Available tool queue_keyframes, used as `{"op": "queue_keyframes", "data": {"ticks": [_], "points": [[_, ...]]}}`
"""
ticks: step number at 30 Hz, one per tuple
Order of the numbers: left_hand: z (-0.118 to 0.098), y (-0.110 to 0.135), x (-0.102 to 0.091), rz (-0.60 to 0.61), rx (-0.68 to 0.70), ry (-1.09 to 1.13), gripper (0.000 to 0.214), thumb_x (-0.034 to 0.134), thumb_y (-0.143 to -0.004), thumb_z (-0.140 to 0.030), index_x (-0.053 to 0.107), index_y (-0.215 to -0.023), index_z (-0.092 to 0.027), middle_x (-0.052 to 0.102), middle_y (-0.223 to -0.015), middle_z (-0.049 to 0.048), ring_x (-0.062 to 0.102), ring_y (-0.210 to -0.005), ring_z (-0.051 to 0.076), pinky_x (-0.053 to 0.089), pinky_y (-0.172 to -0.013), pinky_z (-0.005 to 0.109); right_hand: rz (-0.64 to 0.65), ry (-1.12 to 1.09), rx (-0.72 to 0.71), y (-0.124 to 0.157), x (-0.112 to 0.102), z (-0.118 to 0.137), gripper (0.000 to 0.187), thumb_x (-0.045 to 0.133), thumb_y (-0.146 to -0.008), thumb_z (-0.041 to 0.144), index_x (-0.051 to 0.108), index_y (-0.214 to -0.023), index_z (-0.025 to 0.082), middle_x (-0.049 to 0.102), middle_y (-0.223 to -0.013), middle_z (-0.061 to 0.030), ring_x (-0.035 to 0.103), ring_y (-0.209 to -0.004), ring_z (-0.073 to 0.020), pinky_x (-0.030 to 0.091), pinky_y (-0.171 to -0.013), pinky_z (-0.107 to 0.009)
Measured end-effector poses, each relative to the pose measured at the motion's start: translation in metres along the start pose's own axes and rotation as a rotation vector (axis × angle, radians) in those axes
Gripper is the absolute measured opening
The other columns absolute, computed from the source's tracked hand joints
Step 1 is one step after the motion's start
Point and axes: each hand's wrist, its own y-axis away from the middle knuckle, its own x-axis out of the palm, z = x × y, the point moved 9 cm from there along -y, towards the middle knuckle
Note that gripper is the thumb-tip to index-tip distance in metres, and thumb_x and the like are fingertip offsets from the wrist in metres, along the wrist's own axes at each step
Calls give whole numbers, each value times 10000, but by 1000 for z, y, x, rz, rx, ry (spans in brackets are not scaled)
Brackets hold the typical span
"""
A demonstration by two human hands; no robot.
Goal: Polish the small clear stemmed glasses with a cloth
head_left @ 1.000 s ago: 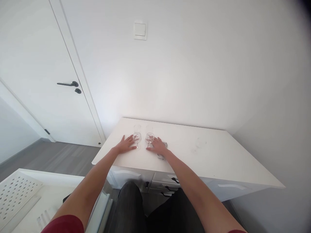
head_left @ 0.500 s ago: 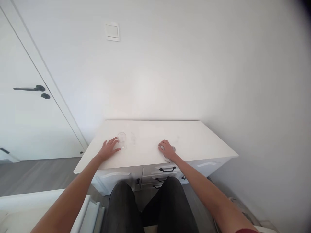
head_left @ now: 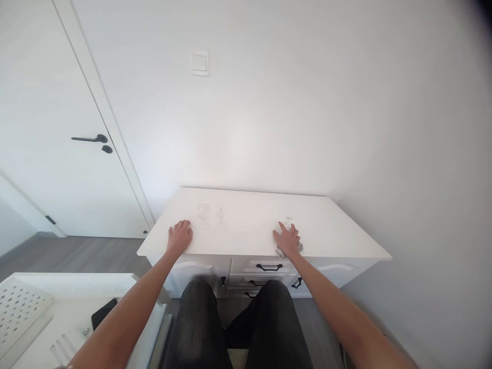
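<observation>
My left hand [head_left: 180, 237] lies flat with its fingers apart on the white dresser top [head_left: 246, 233], near the front left corner, holding nothing. Two small clear stemmed glasses [head_left: 203, 214] [head_left: 220, 215] stand just beyond it, a little to its right, apart from the hand. My right hand [head_left: 288, 239] rests palm down, fingers stretched out, on a small grey cloth [head_left: 298, 249] near the front edge. A third faint clear glass [head_left: 289, 219] stands just past its fingertips.
The dresser stands against a white wall and has black drawer handles [head_left: 269, 267] on its front. A white door with a black lever [head_left: 90, 139] is to the left. A white perforated tray [head_left: 23, 307] sits at the lower left. My dark-trousered legs [head_left: 238, 328] are below.
Both hands have left the pair of glasses. My left hand drew back to the front left edge, and my right hand slid to the right with the cloth under it.
</observation>
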Motion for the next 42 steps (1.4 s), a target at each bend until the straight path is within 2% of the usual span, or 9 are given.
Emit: {"op": "queue_keyframes", "data": {"ticks": [5,9,14,18,23,27,31,37,42], "points": [[0,1,-7,-26,-4,-11,360,639,-997,-377,628,-1310,-199,625,-1381,105,618,-1228,281,494,-1062,545,40,47,26,-9,5,3,562,525,-994,548,507,-1490,283,400,-1606,-147,381,-1441,-413,328,-1129,-674],[-2,2,-10,-38,5,-19,355,644,-995,-370,631,-1303,-194,634,-1365,104,627,-1215,279,506,-1050,542,78,97,-35,-7,9,25,517,515,-1014,489,512,-1480,265,391,-1621,-142,395,-1434,-401,344,-1121,-662],[-3,2,-13,-49,8,-27,339,642,-997,-368,639,-1289,-194,643,-1349,102,638,-1196,271,520,-1036,528,182,108,-245,9,30,86,501,379,-1035,412,502,-1515,334,369,-1668,-125,339,-1483,-422,293,-1120,-707],[-2,3,-14,-55,1,-38,338,643,-997,-367,638,-1287,-193,647,-1340,102,643,-1184,268,528,-1026,523,246,78,-385,20,50,143,528,442,-1041,441,423,-1560,346,347,-1687,-76,285,-1529,-375,213,-1200,-681],[-2,1,-13,-45,-6,-57,346,647,-994,-368,636,-1290,-189,647,-1337,101,645,-1180,269,531,-1020,523,270,30,-439,23,62,201,571,517,-1038,484,399,-1568,308,316,-1689,-92,270,-1538,-367,178,-1235,-666],[-2,-2,-11,-34,-5,-72,348,648,-993,-372,635,-1286,-185,652,-1322,99,650,-1162,266,534,-1010,518,285,-7,-458,24,64,224,581,530,-1035,484,401,-1568,291,307,-1692,-93,259,-1543,-371,158,-1237,-671],[-1,-3,-8,-24,-3,-76,348,641,-995,-382,633,-1286,-190,646,-1327,99,644,-1162,265,528,-1012,515,320,-21,-479,26,65,230,572,473,-1049,488,382,-1582,300,277,-1713,-77,218,-1562,-355,121,-1243,-652],[0,-3,-7,-10,-6,-76,358,640,-995,-389,629,-1292,-190,642,-1331,99,642,-1163,266,525,-1012,514,337,-39,-506,35,59,218,539,325,-1071,396,318,-1609,420,170,-1752,-41,222,-1578,-315,137,-1237,-563],[-1,-3,-8,-29,6,-87,354,646,-993,-379,631,-1288,-184,650,-1317,98,648,-1158,266,533,-1005,515,330,-44,-542,35,39,153,567,376,-1045,460,332,-1608,414,243,-1734,15,281,-1565,-230,232,-1241,-382]]}}
